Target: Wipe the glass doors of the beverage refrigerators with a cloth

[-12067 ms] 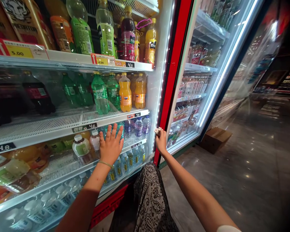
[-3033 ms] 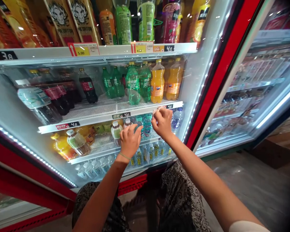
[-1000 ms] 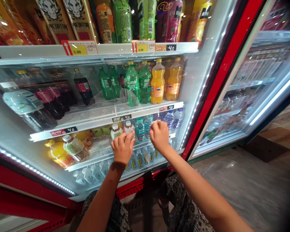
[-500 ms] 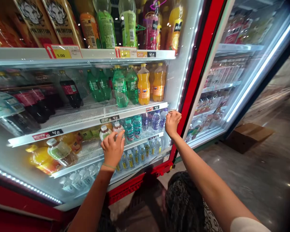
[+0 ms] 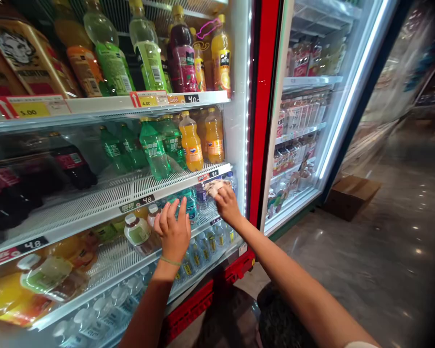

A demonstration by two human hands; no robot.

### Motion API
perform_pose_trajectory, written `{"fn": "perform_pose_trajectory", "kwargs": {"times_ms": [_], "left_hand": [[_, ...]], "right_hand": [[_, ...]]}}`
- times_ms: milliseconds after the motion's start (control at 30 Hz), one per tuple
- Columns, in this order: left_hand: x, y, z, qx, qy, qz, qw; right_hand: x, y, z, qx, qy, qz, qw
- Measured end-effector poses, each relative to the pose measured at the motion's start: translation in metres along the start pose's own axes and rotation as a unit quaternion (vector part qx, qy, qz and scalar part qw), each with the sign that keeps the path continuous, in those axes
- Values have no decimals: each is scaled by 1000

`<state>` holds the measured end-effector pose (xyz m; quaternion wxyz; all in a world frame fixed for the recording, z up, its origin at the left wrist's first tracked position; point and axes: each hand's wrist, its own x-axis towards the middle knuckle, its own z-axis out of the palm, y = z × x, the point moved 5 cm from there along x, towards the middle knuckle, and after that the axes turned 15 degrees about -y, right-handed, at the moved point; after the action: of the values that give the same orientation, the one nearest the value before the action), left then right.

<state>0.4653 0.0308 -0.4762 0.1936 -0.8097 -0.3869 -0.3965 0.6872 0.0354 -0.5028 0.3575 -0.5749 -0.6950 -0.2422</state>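
Right hand, closed around a crumpled white cloth, presses it on the smooth cooler glass door. At eight o'clock, left hand lies open, fingers spread flat on the same pane. Likely risk: leaning weight could make a palm skid on slick glass, smearing it. Behind: rounded plastic orange soda bottles at eleven o'clock, on ribbed white wire shelves.

cloth half hidden; btm bottles blurry.
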Motion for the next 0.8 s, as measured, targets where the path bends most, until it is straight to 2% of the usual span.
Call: {"fn": "perform_pose_trajectory", "kwargs": {"times_ms": [100,167,233,300,367,400,500,567,633,700,733,800], "left_hand": [[1,7,8,-25,-19,-3,999],[1,10,10,-27,-24,-2,999],[0,11,12,-26,-27,2,999],[-3,11,13,-25,-36,9,999],[-7,8,14,-23,-46,15,999],[-10,6,15,-20,-49,18,998],[-22,-1,15,-13,-51,20,998],[-31,-6,16,-9,-51,15,999],[-38,-9,17,-7,-54,10,998],[-42,-11,18,-4,-56,10,998],[-43,-10,19,-1,-55,11,998],[-44,-9,21,6,-49,16,999]], "right_hand": [[-10,53,-15,39,46,126,990],[-22,77,-18,79,76,209,972],[-33,81,-14,101,102,259,955],[-42,65,-5,98,115,280,948],[-46,32,6,79,91,256,959],[-47,11,13,68,59,223,971],[-50,-45,34,47,-72,78,993],[-54,-62,43,58,-141,-15,988],[-57,-55,42,79,-165,-68,981],[-59,-26,33,88,-150,-66,983],[-61,-6,26,87,-126,-34,988],[-66,36,10,83,-63,76,992]]}}
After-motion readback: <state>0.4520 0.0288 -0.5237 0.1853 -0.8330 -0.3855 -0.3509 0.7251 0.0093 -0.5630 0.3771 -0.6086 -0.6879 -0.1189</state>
